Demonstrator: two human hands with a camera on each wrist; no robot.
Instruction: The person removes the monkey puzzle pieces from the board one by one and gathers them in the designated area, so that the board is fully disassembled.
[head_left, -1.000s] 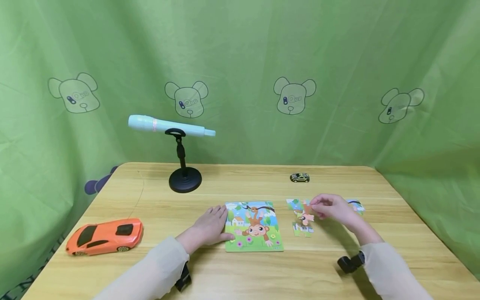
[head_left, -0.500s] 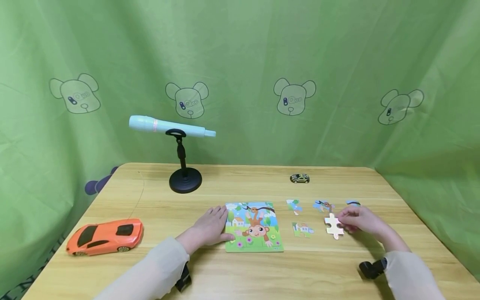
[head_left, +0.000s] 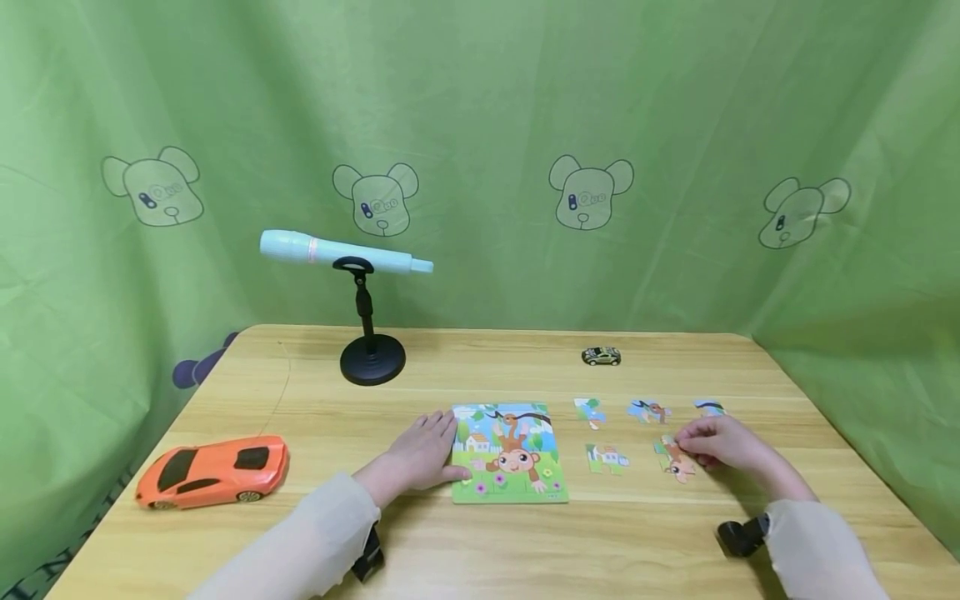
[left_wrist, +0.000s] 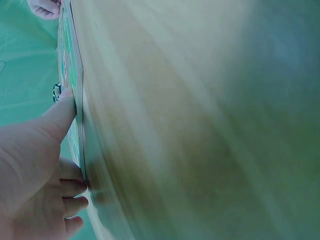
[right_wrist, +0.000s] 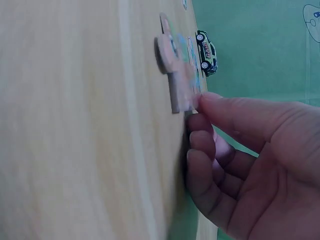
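A square monkey picture puzzle [head_left: 510, 454] lies on the table in front of me. My left hand [head_left: 420, 450] rests at its left side, fingers extended; in the left wrist view the thumb [left_wrist: 62, 112] lies over the puzzle's edge. Further right, my right hand [head_left: 723, 443] pinches a loose jigsaw piece [head_left: 675, 462] printed with part of the monkey between thumb and fingers. The right wrist view shows that piece [right_wrist: 177, 67] low over or on the table; contact is hard to tell. Beside it lies a house-printed jigsaw piece [head_left: 607, 458].
Behind the held piece lie a leafy piece [head_left: 589, 412], a piece with a branch [head_left: 649, 411] and another branch piece [head_left: 708, 407]. A small toy car [head_left: 602, 356], a microphone [head_left: 348, 252] on a black stand [head_left: 372, 360] and an orange toy car [head_left: 213, 472] stand around.
My right hand has carried the monkey piece rightward, away from the house piece. Half a second ago the piece looked pale; now its print shows. My left hand has stayed put.
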